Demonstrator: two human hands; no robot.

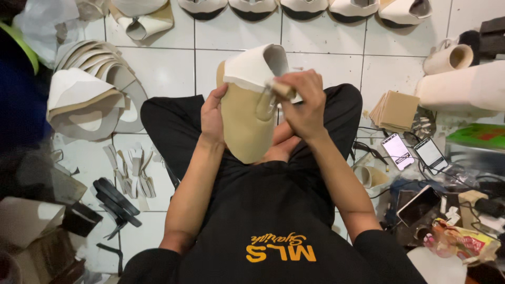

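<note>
Nearest, a shoe upper on its last (246,118) is gripped by the left hand (212,117); the right hand (304,105), clamped on a brush (278,89), has glue partly applied, finished ones far.

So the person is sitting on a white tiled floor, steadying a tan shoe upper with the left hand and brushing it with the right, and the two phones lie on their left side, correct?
Nearly. The head view shows the two phones on the person's right side, not the left. The rest holds: the left hand steadies the tan shoe upper, the right hand works a small brush on it, above the white tiled floor.
</note>
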